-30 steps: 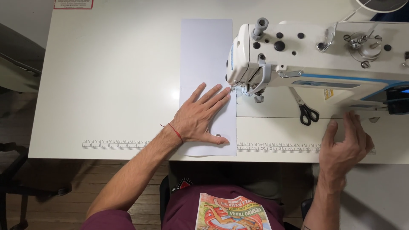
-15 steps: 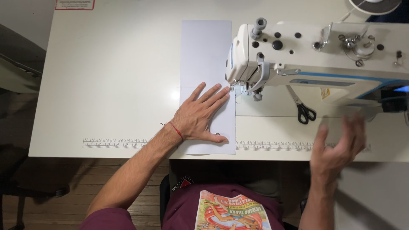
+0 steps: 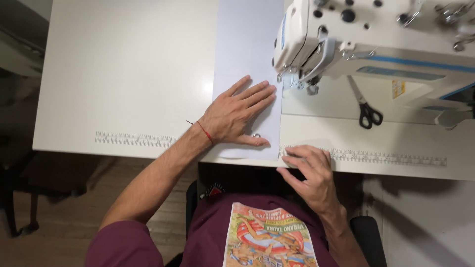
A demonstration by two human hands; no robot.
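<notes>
White table (image 3: pixel 123 74) carried a long pale sheet (image 3: pixel 247 44) running away toward the sewing machine (image 3: pixel 376 34); the left hand (image 3: pixel 237 116) pressed flat on it, fingers spread, while the right hand (image 3: pixel 309 173), loosely curled and empty, rested just right of its near end.

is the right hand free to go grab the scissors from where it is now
Probably yes. The right hand rests empty at the table's front edge, and the black-handled scissors lie in the open under the sewing machine's arm, with bare tabletop between them. The left hand stays flat on the fabric.
</notes>
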